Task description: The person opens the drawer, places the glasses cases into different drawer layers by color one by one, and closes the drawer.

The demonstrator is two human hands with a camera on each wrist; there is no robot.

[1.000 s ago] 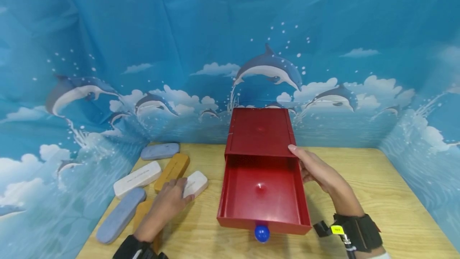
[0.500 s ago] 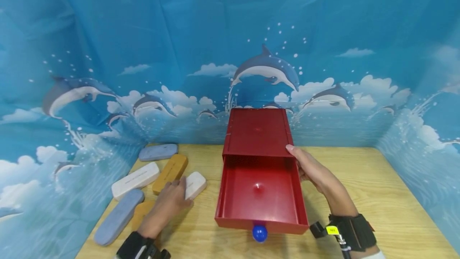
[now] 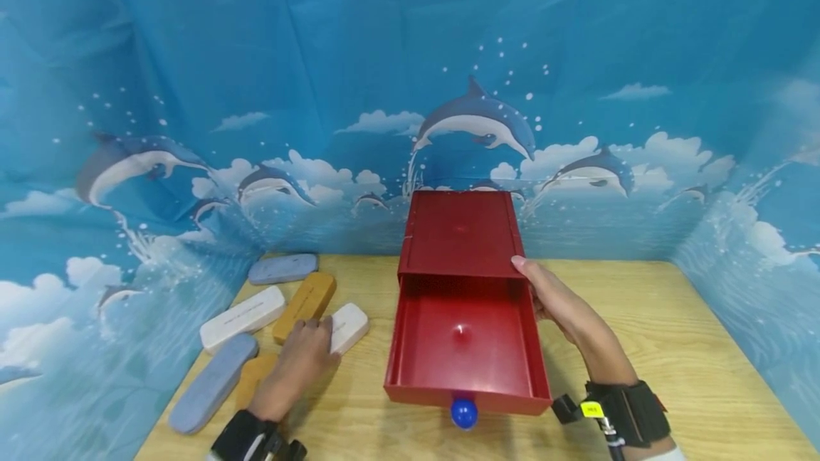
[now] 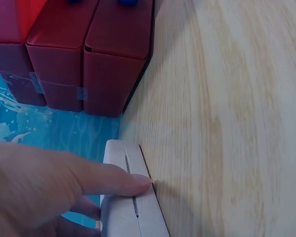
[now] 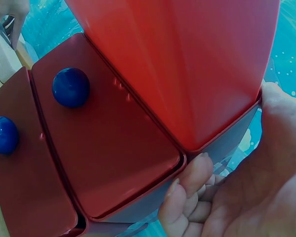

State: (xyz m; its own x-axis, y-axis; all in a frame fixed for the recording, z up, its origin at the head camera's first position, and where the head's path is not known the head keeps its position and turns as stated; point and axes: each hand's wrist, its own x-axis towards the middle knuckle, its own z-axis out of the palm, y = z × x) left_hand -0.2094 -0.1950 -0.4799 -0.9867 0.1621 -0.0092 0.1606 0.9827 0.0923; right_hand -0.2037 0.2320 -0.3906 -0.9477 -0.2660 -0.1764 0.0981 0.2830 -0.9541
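My left hand [image 3: 300, 358] holds a white glasses case [image 3: 349, 328] on the table, left of the red drawer cabinet [image 3: 461, 233]. In the left wrist view its thumb presses the seam side of the white glasses case [image 4: 143, 212], and the other fingers are at the far side, partly hidden. My right hand [image 3: 570, 308] holds the cabinet's right front corner, thumb on the top edge. The right wrist view shows its fingers curled against the cabinet's side [image 5: 224, 140]. The top drawer [image 3: 468, 400] is pulled out, with a blue knob [image 3: 464, 413] and nothing inside.
Left of the cabinet lie several more glasses cases: an orange one [image 3: 306, 304], a white one [image 3: 242, 317], blue-grey ones at the back [image 3: 282, 269] and front [image 3: 213, 383], and another orange one [image 3: 254, 375] partly under my left arm. Two lower drawers [image 5: 116, 138] are closed.
The thumb and fingers of my left hand have drawn in slightly on the white glasses case. The right hand stays at the cabinet's corner, and the drawer has not moved.
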